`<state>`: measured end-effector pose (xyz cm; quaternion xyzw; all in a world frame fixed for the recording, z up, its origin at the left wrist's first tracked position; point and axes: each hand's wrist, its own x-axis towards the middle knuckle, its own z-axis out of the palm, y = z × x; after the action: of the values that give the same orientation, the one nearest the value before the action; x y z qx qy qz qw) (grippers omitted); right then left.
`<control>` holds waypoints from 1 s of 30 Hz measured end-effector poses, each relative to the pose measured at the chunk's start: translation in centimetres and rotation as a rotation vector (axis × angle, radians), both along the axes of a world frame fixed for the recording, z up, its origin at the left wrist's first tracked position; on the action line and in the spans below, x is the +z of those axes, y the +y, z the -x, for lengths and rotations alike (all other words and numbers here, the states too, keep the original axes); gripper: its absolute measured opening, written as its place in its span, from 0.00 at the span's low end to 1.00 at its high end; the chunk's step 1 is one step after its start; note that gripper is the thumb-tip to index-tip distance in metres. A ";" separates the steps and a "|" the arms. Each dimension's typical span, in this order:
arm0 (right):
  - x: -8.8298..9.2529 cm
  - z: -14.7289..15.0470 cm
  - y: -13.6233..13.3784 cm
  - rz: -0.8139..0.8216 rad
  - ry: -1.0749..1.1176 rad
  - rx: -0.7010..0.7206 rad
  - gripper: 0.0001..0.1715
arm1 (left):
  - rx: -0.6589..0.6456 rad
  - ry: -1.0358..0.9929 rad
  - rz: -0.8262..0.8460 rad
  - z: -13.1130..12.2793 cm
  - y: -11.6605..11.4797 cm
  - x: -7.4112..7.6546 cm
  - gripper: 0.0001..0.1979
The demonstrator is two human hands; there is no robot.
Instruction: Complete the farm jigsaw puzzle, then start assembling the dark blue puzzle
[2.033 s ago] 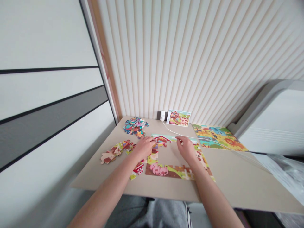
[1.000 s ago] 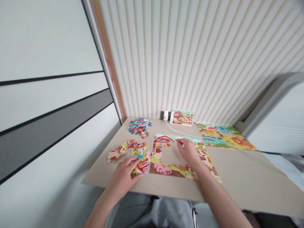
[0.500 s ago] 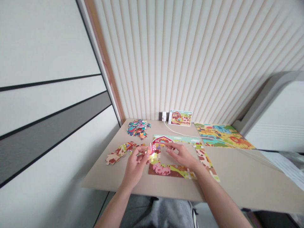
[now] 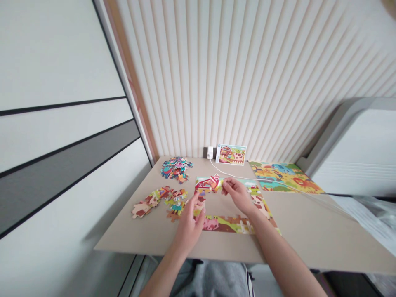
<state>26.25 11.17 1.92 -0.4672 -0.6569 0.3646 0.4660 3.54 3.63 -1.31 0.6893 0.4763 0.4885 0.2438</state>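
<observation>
My right hand (image 4: 236,193) pinches a jigsaw puzzle piece (image 4: 215,182) with red, white and yellow print, held up over the upper left of a partly assembled farm puzzle (image 4: 229,227). The puzzle's border is joined, with bare table showing inside it. My left hand (image 4: 190,222) is at the puzzle's left side, its thumb and fingers apart and nothing visible between them. Part of the puzzle's left edge is hidden behind it. Loose farm pieces (image 4: 175,202) lie left of that hand, beside a row of overlapping cow-patterned pieces (image 4: 145,206).
A heap of blue puzzle pieces (image 4: 176,168) lies at the back left. A farm picture card (image 4: 232,154) leans on the wall beside a white charger (image 4: 210,152). Its cable (image 4: 235,176) crosses towards a finished animal puzzle (image 4: 284,177) and plastic wrapping (image 4: 375,214).
The puzzle piece has passed from my left hand to my right, and now sits higher and tilted. My left hand has opened and moved right, towards the puzzle's left edge.
</observation>
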 end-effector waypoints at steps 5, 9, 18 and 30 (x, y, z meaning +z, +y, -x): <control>-1.7 -3.5 2.6 -0.059 -0.307 -0.395 0.23 | -0.048 0.141 -0.072 -0.1 -0.5 0.4 0.11; -2.5 -3.6 3.1 -0.041 -0.434 -0.384 0.20 | -0.093 0.195 -0.071 -0.3 -0.6 0.5 0.11; -2.2 -1.1 2.7 -0.055 -0.630 -0.339 0.17 | -0.091 0.236 -0.072 -0.3 -0.8 0.8 0.10; -2.7 -0.3 2.8 -0.084 -0.964 -0.420 0.18 | -0.084 0.251 -0.082 -0.3 -0.8 0.9 0.09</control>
<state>26.53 13.97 -0.79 -0.6844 -0.7030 -0.0198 0.1923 3.82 2.87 -0.41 0.7736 0.4534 0.4069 0.1743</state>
